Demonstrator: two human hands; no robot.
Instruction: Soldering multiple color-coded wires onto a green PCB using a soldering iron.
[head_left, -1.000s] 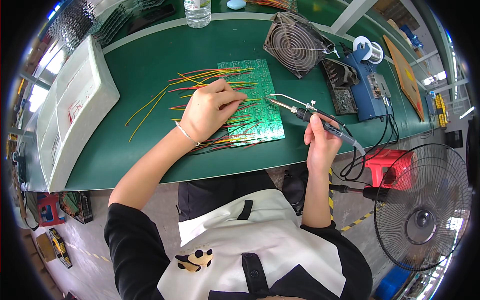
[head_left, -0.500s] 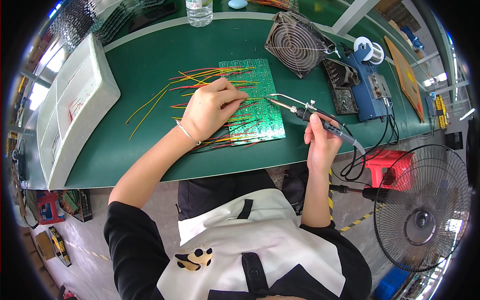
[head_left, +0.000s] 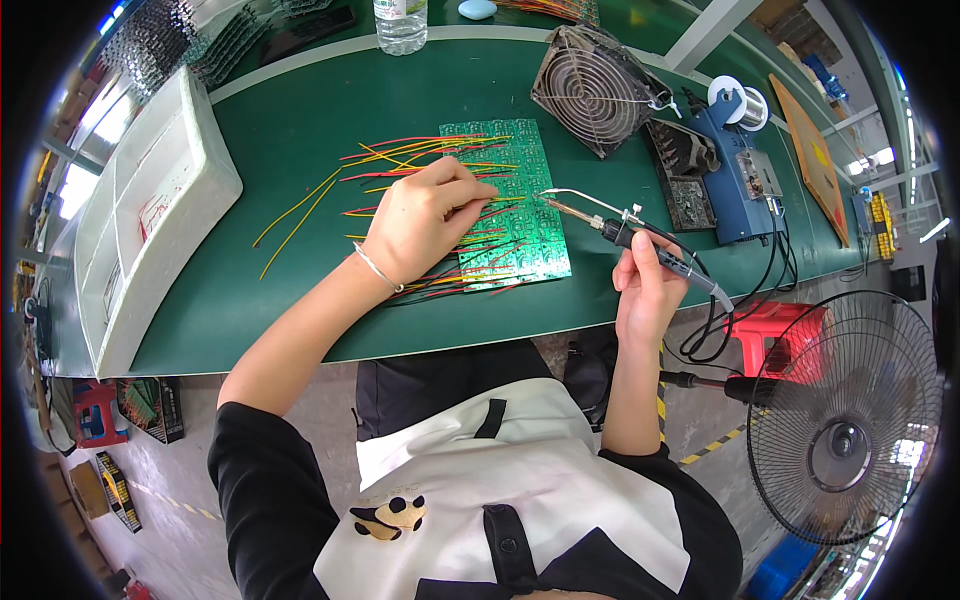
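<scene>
A green circuit board panel (head_left: 545, 225) lies on the green bench, with red, yellow and black wires (head_left: 400, 143) along its left part. My left hand (head_left: 428, 213) rests over the board's left edge, thumb and forefinger pinching a yellow wire (head_left: 508, 198) whose end lies on the board. In my right hand (head_left: 650, 290) is a soldering iron (head_left: 620, 233), gripped like a pen, with a thin curved metal tube fixed alongside. Its tip hovers over or near the board's right part; I cannot tell whether it touches.
A square fan with a wire guard (head_left: 592, 90) stands behind the board. Right of it are a blue soldering station (head_left: 735, 170) and a solder spool (head_left: 738, 102). A white compartment tray (head_left: 160, 215) sits left, a water bottle (head_left: 401, 25) at the back. A floor fan (head_left: 845, 420) stands right.
My right hand has drawn the soldering iron slightly to the right, its tip moving away from the wire's end. The left hand keeps its pinch in nearly the same place.
</scene>
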